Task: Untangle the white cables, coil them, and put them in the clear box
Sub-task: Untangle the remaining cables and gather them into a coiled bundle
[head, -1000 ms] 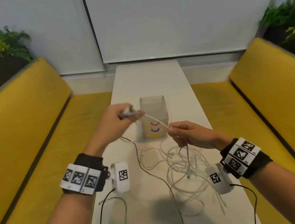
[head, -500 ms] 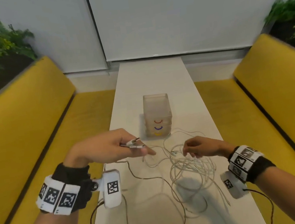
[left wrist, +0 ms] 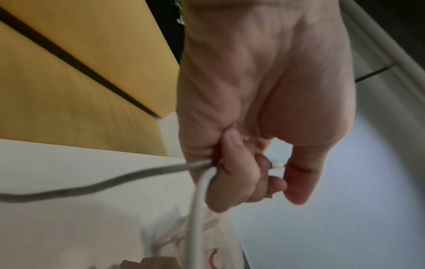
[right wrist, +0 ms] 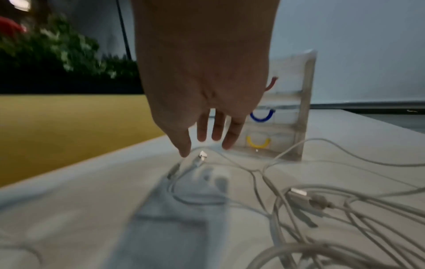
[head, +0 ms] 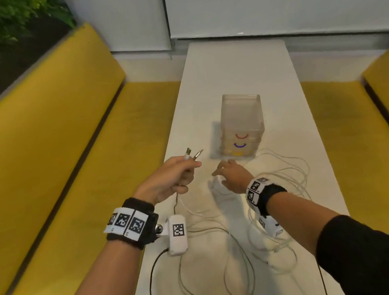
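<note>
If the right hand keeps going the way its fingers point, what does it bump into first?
Probably the small white plug on the table, just under the right hand fingertips. The clear box stands just beyond; depth is hard to judge.

A long white table [head: 240, 68] carries a clear box [head: 242, 117] at its middle, with tangled white cables [head: 290, 174] lying just nearer than the box.

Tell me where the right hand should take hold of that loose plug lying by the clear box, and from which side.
Pinch the plug by its short rigid body, just behind the tip, probably from above: it lies flat on the table with the right hand open right over it. The cable behind it is limp and would likely drag the tangle of white cables.
</note>
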Demonstrator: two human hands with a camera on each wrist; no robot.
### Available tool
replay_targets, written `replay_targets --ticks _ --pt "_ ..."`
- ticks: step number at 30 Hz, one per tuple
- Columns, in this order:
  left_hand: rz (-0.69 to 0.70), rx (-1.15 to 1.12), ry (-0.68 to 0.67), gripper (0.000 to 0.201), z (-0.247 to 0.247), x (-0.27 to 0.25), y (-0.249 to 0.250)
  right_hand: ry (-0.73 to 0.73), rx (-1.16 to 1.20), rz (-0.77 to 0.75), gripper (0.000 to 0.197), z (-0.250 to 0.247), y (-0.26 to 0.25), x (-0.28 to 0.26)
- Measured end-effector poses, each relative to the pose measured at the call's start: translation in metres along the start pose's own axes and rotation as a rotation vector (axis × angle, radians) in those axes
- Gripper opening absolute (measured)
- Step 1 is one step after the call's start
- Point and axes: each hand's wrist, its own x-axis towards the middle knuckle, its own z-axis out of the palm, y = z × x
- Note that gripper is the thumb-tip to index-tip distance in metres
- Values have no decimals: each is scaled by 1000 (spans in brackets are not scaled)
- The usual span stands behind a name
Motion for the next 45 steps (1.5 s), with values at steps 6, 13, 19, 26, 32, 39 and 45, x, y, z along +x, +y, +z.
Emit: replay_targets --ticks 6,13,19,26,32,39,45 --pt "-21 -115 9 33 -12 7 -28 87 -126 -80 24 24 9 25" --pt "45 -184 12 16 -23 13 -47 273 553 -20 6 -23 -5 39" --pt "218 -326 236 20 -4 39 -22 271 1159 -70 21 -121 -56 14" --pt "486 -307 303 22 44 34 12 426 1262 -58 20 -135 -76 -25" --pt "542 -166 395 35 60 25 15 224 1298 -52 45 -136 -75 -50" --pt "760 -462 382 35 14 -20 78 64 888 -40 43 -130 -33 -86" --pt "666 618 179 21 40 -7 59 124 867 -61 26 -165 -57 -94"
